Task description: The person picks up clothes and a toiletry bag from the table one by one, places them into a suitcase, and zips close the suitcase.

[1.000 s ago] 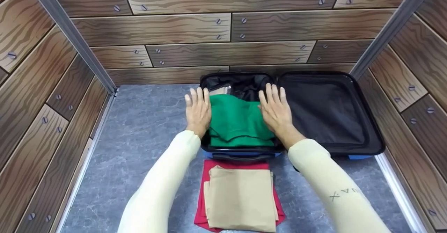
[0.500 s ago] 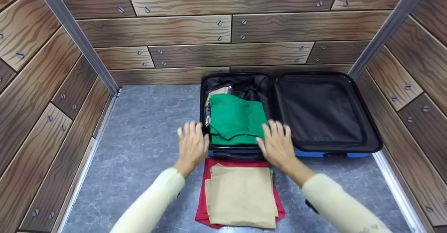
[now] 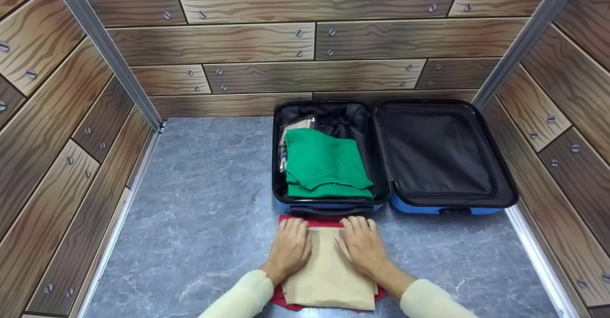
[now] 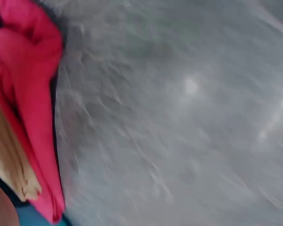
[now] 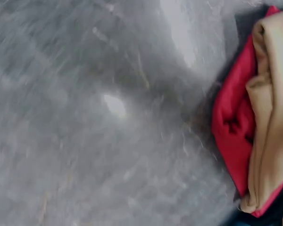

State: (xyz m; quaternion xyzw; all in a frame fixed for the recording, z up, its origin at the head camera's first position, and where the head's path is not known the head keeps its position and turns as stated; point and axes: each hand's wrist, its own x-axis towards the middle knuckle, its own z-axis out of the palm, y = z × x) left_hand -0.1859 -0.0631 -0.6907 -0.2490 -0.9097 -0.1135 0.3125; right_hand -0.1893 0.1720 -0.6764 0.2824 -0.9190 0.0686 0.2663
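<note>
Tan cloth [image 3: 329, 277], red cloth [image 3: 325, 223] beneath, left hand [image 3: 289, 247], right hand [image 3: 363, 247] atop

Working remotely, I counted one left hand [image 3: 289, 245], one right hand [image 3: 363, 247], one suitcase [image 3: 387, 168], one folded green cloth [image 3: 326, 160], one folded beige cloth [image 3: 329, 277], one folded red cloth [image 3: 324, 221], one clear packet [image 3: 301, 123], two corner posts [image 3: 106, 51] and three wood-patterned walls [image 3: 257, 39].

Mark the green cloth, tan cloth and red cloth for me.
Green cloth [image 3: 326, 159]: head view, middle of its top face.
Tan cloth [image 3: 330, 271]: head view, middle of its top face.
Red cloth [image 5: 232, 101]: right wrist view, its folded side edge.
</note>
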